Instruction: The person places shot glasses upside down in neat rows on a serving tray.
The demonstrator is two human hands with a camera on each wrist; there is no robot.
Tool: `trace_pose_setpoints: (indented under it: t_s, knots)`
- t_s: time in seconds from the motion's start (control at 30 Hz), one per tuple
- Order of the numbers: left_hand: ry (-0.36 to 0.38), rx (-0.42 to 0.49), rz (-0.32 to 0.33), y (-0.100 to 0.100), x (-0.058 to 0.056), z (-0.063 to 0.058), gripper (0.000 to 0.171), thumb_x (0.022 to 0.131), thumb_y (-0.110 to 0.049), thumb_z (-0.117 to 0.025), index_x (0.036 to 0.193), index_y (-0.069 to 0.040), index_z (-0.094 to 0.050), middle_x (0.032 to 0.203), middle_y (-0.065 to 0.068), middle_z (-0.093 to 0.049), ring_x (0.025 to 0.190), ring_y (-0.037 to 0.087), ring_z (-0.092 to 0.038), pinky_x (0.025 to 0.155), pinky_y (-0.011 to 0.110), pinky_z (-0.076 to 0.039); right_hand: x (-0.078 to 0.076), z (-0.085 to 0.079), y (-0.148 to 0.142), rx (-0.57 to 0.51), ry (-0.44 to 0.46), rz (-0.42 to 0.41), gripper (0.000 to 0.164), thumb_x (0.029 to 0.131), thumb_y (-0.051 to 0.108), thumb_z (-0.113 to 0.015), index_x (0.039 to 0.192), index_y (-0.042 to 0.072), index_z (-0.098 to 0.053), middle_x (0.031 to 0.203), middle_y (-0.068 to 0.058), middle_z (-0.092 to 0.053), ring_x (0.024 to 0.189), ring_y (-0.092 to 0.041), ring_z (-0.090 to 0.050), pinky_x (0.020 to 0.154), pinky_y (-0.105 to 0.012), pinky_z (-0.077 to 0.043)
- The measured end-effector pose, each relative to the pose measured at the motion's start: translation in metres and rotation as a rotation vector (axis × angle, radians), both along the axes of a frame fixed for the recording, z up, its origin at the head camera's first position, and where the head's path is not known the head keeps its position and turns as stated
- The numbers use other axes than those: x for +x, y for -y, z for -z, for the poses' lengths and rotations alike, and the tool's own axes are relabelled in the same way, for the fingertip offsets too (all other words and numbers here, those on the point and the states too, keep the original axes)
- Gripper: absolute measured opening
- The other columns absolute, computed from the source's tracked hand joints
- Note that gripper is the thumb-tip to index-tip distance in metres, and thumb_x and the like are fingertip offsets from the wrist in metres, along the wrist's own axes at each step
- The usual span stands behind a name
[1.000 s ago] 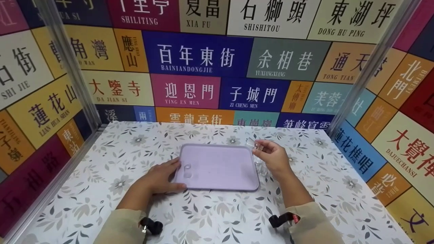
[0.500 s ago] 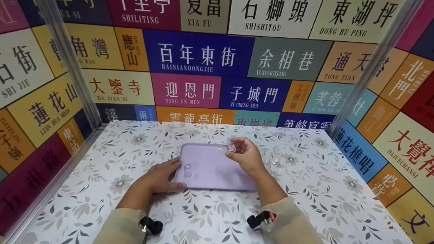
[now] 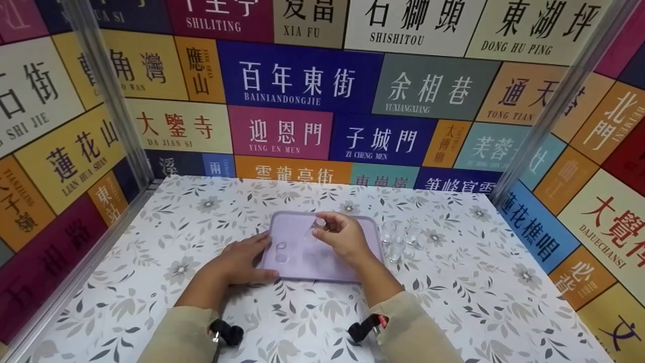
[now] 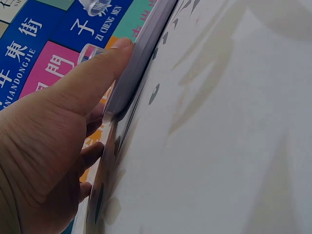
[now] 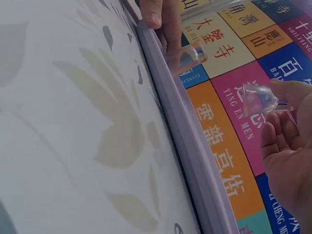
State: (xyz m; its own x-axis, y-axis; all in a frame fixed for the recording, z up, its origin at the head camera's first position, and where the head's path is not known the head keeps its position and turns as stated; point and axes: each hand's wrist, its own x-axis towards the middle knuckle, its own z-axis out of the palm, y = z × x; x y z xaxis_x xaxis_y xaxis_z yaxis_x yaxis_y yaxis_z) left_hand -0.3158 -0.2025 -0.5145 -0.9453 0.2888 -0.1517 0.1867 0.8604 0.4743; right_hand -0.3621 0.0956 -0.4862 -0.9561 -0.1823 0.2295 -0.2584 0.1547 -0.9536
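A pale purple tray (image 3: 302,272) lies on the table. My left hand (image 3: 247,259) rests at its near left corner, thumb along the near rim and fingers extended by the left side. My right hand (image 3: 345,237) is over the middle of the tray, pinching a small clear shot glass (image 5: 259,101) by its narrow end, wide end downward. The right wrist view shows this glass apart from the tray rim. Another clear shot glass (image 3: 281,252) stands on the tray's left part, near the left fingers.
Several more clear shot glasses (image 3: 398,239) stand close together on the table just right of the tray. A floral-patterned cloth (image 3: 312,322) covers the table. Colourful panels with lettering (image 3: 302,75) enclose the back and sides.
My right hand has carried the shot glass leftward from beyond the tray's right edge to above its middle, uncovering the group of glasses. My left hand has stayed at the tray corner.
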Motion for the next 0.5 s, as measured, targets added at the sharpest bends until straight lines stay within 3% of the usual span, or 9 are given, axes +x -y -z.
trace_pose_setpoints:
  t_s: [0.3,0.5]
  knots:
    - [0.011,0.003,-0.009,0.0,0.0,0.0,0.115,0.077,-0.085,-0.074,0.17,-0.037,-0.027,0.181,-0.016,-0.014,0.167,0.042,-0.019,0.132,0.073,-0.015,0.005,0.012,0.019,0.184,-0.066,-0.09,0.036,0.092,0.015,-0.084,0.127,0.008,-0.079,0.111,-0.013,-0.078,0.093,-0.009,-0.066,0.083,-0.019,-0.056]
    - [0.009,0.009,-0.009,0.001,-0.001,0.0,0.115,0.077,-0.084,-0.075,0.171,-0.037,-0.026,0.182,-0.012,-0.015,0.167,0.043,-0.02,0.132,0.074,-0.014,0.009,0.014,0.024,0.292,-0.067,-0.146,0.036,0.091,0.014,-0.083,0.127,0.01,-0.079,0.109,-0.013,-0.076,0.093,-0.012,-0.065,0.087,-0.026,-0.057]
